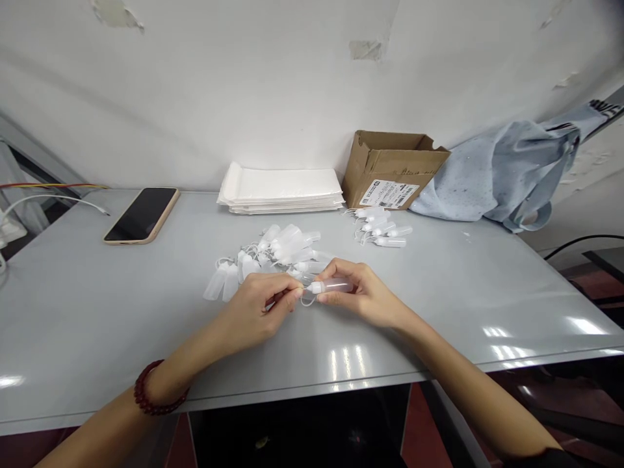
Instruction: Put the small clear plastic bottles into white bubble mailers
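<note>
Between the fingers of my right hand (363, 292) lies a small translucent dropper bottle (335, 285), held on its side with its white tip pointing left. My left hand (266, 304) pinches at that tip; what sits in the pinch is mostly hidden, probably the small cap. A thin white strap loops below the bottle's neck. Just behind my hands lies a loose pile of similar bottles (287, 244), with straps at their necks. Farther right, a smaller group of bottles (383, 227) lies side by side near the box.
A stack of white padded envelopes (283, 188) rests against the wall beside an open cardboard box (394, 172). A light blue cloth bag (497, 172) slumps at the right. On the left lies a phone (141, 214) near a white cable (58, 197). The grey table (146, 312) has glossy reflections.
</note>
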Motion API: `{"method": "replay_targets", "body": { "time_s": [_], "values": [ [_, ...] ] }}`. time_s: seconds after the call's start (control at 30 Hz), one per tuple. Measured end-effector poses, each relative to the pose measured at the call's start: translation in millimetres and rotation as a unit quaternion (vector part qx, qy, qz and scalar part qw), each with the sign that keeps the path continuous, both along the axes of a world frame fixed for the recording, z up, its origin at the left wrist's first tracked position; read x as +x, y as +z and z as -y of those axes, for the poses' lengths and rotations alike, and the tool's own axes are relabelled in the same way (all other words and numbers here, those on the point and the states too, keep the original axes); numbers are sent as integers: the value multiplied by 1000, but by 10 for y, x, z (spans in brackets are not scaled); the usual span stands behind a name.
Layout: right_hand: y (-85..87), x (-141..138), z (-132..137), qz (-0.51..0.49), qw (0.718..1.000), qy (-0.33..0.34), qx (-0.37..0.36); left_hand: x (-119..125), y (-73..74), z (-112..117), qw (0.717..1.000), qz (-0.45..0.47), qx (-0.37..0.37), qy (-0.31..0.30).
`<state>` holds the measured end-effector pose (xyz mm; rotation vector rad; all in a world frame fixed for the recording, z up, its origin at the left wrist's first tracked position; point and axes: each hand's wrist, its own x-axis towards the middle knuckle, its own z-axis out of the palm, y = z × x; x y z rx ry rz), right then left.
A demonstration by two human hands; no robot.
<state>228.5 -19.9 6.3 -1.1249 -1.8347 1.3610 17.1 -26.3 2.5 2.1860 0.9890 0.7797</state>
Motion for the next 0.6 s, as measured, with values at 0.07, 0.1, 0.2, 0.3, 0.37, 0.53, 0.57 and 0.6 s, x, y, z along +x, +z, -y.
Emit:
{"method": "replay_targets", "body": {
  "time_s": [0.07, 0.1, 0.2, 0.3, 0.37, 0.53, 0.57, 0.6],
  "values": [
    [-5, -3, 1, -5, 1000, -2, -2, 6, -4, 2, 1000, 1, 6, 3],
    [-8, -5, 2, -8, 1000, -3, -2, 10, -6, 3, 1000, 1, 9, 6],
    [-17, -10, 6, -13, 1000, -7, 0, 19, -12, 8, 999, 0, 29, 17],
    [-23, -17, 12, -13, 1000, -6, 6, 19, -20, 13, 999, -4, 45, 18],
    [-22, -21, 14, -16, 1000, -6, 6, 19, -26, 15, 999, -6, 51, 14],
    [-7, -12, 4, -10, 1000, -12, 14, 38, -36, 4, 995, 4, 98, 10],
    [-3, -6, 0, -10, 1000, -13, 20, 41, -34, 2, 994, 7, 109, 11],
    [1, 0, -3, -10, 999, -16, 26, 41, -31, 0, 993, 9, 116, 16]
  ]
}}
